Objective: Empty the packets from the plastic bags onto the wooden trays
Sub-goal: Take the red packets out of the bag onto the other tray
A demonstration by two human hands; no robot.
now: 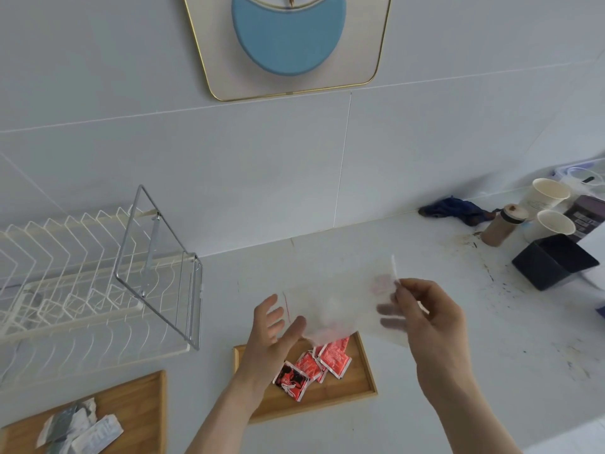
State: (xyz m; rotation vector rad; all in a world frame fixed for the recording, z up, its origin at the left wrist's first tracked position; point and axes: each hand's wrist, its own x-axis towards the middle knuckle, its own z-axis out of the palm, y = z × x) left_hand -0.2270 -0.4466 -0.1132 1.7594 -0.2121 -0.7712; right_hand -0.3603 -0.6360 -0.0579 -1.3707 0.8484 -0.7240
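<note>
A clear plastic bag (340, 303), blurred by motion, hangs above the white counter. My right hand (425, 319) pinches its right edge. My left hand (275, 326) is beside the bag's left end, fingers spread, palm toward the bag; whether it touches the bag is unclear. Below the bag lies a wooden tray (363, 375) with several red packets (314, 365) on it. A second wooden tray (144, 398) at the lower left carries several grey and white packets (78, 427).
A white wire dish rack (82, 280) with a metal frame stands at the left. At the back right are two paper cups (550, 198), a brown lidded cup (504, 224), a dark box (553, 260) and a blue cloth (455, 208). The counter there is stained.
</note>
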